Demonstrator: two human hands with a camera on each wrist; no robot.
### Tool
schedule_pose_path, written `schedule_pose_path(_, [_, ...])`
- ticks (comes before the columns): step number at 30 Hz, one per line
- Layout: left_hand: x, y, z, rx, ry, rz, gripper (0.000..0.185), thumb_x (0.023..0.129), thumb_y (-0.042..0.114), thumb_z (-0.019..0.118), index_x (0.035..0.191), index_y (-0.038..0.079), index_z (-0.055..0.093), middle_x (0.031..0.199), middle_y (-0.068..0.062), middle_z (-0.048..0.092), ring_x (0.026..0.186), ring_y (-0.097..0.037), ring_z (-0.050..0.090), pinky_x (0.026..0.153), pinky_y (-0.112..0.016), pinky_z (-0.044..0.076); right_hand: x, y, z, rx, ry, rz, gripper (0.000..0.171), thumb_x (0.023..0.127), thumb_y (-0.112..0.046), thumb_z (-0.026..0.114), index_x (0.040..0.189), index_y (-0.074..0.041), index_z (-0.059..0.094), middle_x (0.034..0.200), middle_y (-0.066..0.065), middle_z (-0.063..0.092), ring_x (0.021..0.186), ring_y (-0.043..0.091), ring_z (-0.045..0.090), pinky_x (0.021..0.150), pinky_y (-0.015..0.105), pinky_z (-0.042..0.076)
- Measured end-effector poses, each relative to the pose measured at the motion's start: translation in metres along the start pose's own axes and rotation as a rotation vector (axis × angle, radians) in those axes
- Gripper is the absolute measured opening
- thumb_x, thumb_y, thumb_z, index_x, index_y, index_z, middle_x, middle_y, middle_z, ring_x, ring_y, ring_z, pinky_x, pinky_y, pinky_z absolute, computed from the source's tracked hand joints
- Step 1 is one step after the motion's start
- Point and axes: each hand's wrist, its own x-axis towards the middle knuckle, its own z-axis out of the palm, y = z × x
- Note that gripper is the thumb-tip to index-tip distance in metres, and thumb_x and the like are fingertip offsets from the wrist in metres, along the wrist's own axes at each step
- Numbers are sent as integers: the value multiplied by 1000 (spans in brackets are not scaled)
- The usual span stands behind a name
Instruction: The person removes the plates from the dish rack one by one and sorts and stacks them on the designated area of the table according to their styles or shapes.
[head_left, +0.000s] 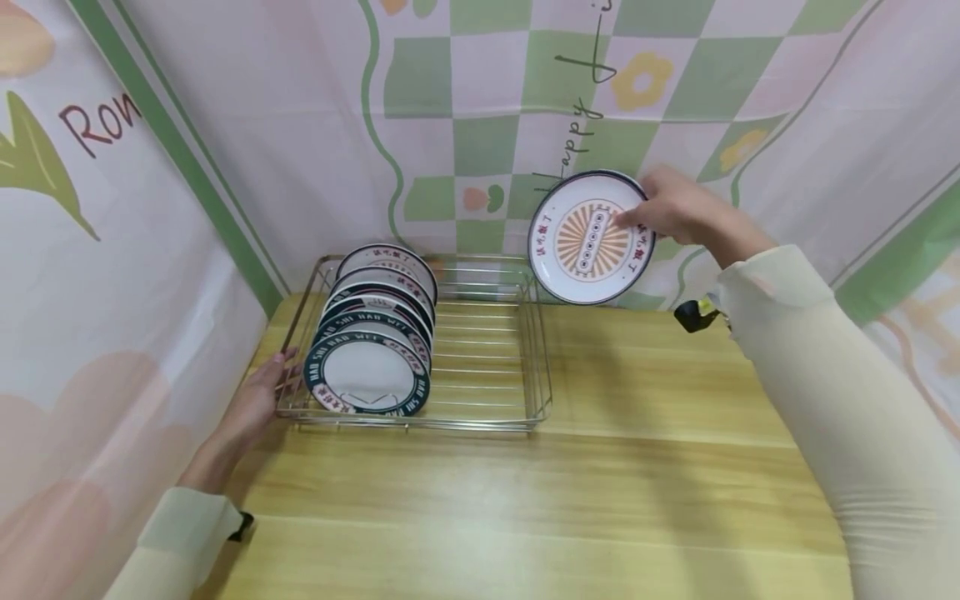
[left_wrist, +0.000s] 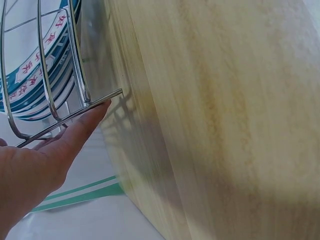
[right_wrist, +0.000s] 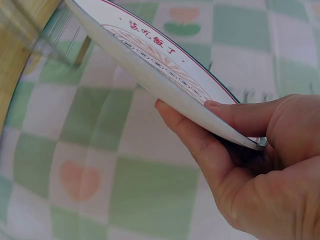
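My right hand [head_left: 671,212] pinches a white plate [head_left: 591,237] with an orange sunburst pattern by its right rim, holding it in the air beyond the rack's right end; in the right wrist view the thumb lies on the plate [right_wrist: 165,70] face and the fingers [right_wrist: 195,140] under it. A wire dish rack [head_left: 480,367] stands on the wooden table [head_left: 540,508]. Several dark-rimmed plates [head_left: 371,371] stand upright in its left part. My left hand [head_left: 258,400] rests with straight fingers against the rack's left end; a fingertip [left_wrist: 97,112] touches the rack's wire [left_wrist: 75,115].
A pink and green checked cloth [head_left: 480,108] hangs behind and at both sides of the table. The rack's right part holds no plates. A small black object [head_left: 693,314] sits by my right sleeve. The near half of the table is bare wood.
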Motion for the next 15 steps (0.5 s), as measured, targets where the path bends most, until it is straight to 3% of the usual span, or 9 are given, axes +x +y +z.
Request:
schedule_pose_path(11, [-1, 0, 0, 31, 9, -5, 73, 114, 54, 10, 170, 9, 6, 171, -32, 19, 153, -55, 27, 125, -68, 25, -5, 74, -6, -4, -12, 98, 30, 106, -14, 64, 111, 15, 58, 74, 8, 71, 61, 15, 63, 51, 24, 52])
schedule_pose_path(15, [-1, 0, 0, 20, 7, -8, 72, 114, 54, 11, 171, 9, 6, 171, -32, 18, 154, -55, 25, 125, -68, 25, -3, 99, 1, 78, -17, 128, 29, 106, -9, 63, 113, 18, 56, 77, 9, 70, 66, 16, 67, 60, 26, 60])
